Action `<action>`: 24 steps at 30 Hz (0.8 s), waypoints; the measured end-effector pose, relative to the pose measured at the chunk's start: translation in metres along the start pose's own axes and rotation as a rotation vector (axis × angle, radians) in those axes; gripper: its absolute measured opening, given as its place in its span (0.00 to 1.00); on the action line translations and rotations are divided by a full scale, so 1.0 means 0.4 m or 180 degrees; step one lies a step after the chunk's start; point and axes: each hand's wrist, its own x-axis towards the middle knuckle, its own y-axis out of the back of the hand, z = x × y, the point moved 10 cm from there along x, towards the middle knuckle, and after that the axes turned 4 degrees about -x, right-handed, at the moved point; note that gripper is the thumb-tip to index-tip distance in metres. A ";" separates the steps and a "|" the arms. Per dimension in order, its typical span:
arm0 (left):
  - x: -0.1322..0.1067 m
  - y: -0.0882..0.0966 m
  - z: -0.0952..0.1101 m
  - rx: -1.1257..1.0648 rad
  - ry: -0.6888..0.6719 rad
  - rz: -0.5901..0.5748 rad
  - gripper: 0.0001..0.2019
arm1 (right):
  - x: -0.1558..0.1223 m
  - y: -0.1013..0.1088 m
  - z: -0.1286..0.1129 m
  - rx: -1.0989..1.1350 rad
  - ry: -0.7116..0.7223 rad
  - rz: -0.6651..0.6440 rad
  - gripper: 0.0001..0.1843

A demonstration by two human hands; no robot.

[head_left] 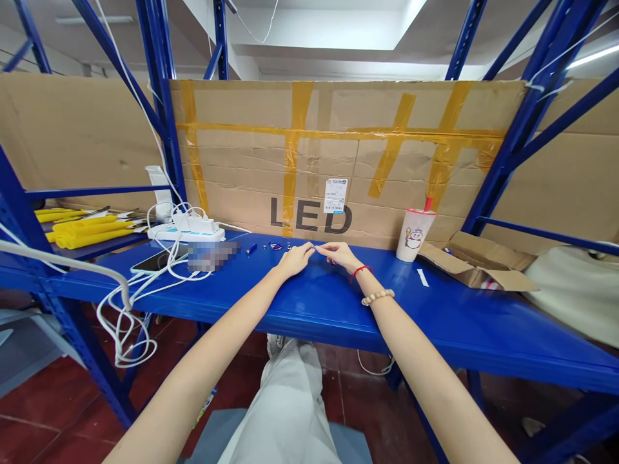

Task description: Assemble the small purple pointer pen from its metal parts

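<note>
Bright overhead light, soft shadows, wide-angle edge bending, blurred patch

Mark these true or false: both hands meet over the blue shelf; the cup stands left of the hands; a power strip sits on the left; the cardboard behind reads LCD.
1. The left hand and right hand meet over the blue shelf: true.
2. The cup stands left of the hands: false, it is on their right.
3. A power strip sits on the left: true.
4. The cardboard reads LCD: false, it reads LED.
</note>
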 end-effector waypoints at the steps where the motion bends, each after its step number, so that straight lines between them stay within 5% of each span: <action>1: 0.000 -0.001 0.001 -0.0009 -0.0017 -0.0010 0.14 | 0.000 0.000 0.001 -0.0002 -0.0009 -0.0003 0.32; 24: -0.006 -0.014 0.013 -0.0149 -0.0334 -0.0092 0.15 | -0.001 0.003 0.022 0.0039 -0.0282 -0.0053 0.32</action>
